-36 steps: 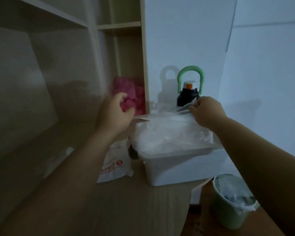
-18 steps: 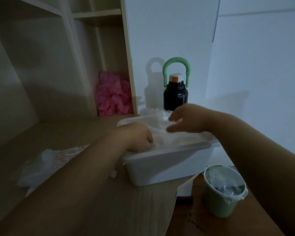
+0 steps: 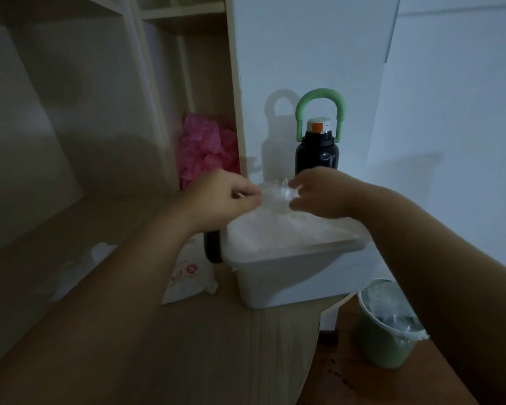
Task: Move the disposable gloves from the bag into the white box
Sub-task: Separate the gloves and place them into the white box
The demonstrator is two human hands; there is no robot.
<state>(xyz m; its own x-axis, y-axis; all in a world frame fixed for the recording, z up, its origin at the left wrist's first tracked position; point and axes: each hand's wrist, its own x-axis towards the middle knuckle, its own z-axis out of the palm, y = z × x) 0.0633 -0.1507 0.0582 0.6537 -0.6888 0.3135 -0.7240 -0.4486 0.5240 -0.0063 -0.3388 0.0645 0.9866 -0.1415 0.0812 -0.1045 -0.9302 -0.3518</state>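
Observation:
A white box (image 3: pixel 287 279) stands on the wooden desk, heaped with clear disposable gloves (image 3: pixel 278 226). Above its far edge both hands meet at a raised bunch of the clear plastic. My left hand (image 3: pixel 216 197) pinches the bunch from the left. My right hand (image 3: pixel 322 191) holds it from the right with curled fingers. The flattened white bag (image 3: pixel 193 276) with red print lies on the desk left of the box, partly hidden by my left forearm.
A black bottle (image 3: pixel 317 150) with a green handle stands behind the box against the white wall. Pink plastic (image 3: pixel 205 150) fills a shelf niche. A green bin (image 3: pixel 389 323) with a clear liner sits on the floor at the right. A dark object (image 3: pixel 212 247) touches the box's left side.
Both hands have risen from pressing the gloves down in the box and now pinch a bunch of plastic lifted above its far edge. The camera has shifted slightly.

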